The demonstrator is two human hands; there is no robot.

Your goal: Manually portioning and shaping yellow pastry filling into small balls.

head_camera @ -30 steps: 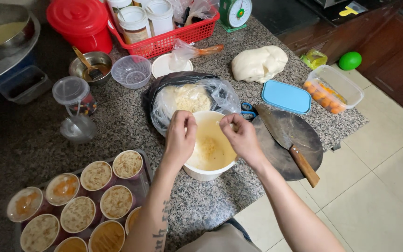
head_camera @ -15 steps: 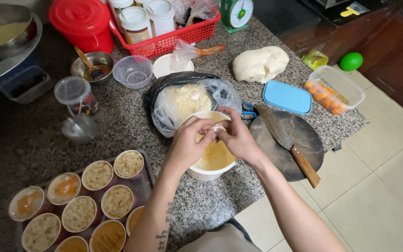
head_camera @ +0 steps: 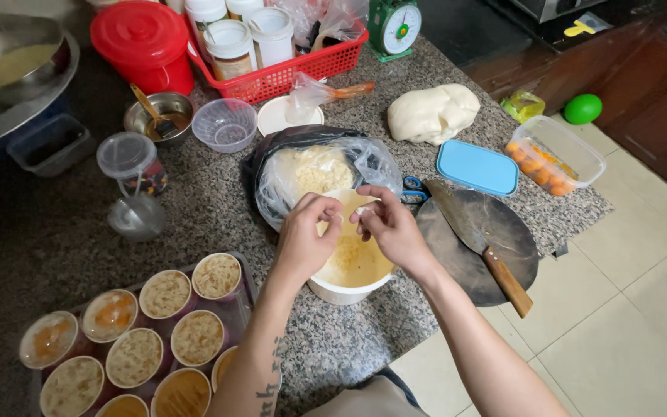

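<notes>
Seen from above: two bare hands meeting over a white bowl point(head_camera: 349, 287) of pale yellow crumbly filling at the centre of a speckled granite worktop point(head_camera: 202, 208). Left hand point(head_camera: 306, 239) and right hand point(head_camera: 389, 226) pinching a small pale piece of dough point(head_camera: 353, 207) between fingertips, both closed on it just above the bowl's far rim. At 12 o'clock of the bowl, touching it, a clear plastic bag point(head_camera: 318, 174) of the same yellow crumbs. At 3 o'clock, a dark round board point(head_camera: 496, 232) bearing a cleaver point(head_camera: 479, 239) with a wooden handle. At 2 o'clock, a blue lid point(head_camera: 476, 167), and beyond it a white dough lump point(head_camera: 432, 112). At 8 o'clock, a tray of filled round cups point(head_camera: 165, 293). At 11 o'clock, well apart, a red basket point(head_camera: 287, 73) of jars.
</notes>
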